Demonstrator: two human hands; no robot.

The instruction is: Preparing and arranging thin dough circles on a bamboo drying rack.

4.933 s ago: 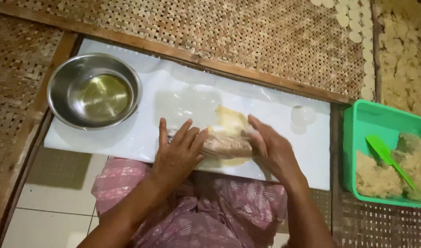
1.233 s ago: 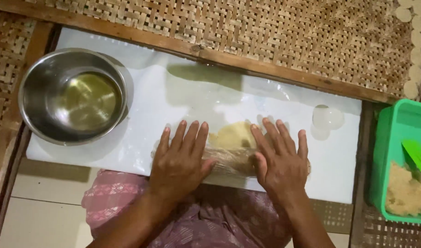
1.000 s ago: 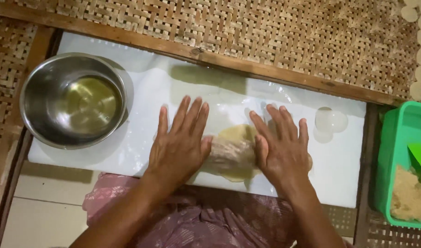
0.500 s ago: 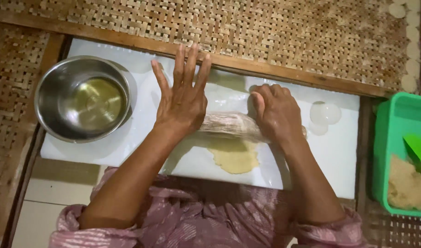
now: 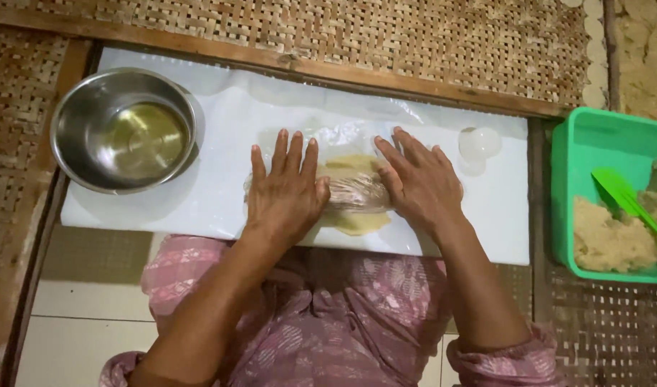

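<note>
White sheet (image 5: 199, 193) on woven mat: plastic-wrapped roller (image 5: 353, 192), slippery, over soft dough (image 5: 357, 222); left hand (image 5: 285, 190), right hand (image 5: 418, 186), fingers flat, splayed, pressing its ends.

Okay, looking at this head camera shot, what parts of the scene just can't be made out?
- Roller ends: covered by the left hand and right hand.
- Dough sheet: its middle hidden under the roller.
- Green tub: cut off by the right edge.
- Liquid in the steel bowl: kind unclear under glare.
</note>
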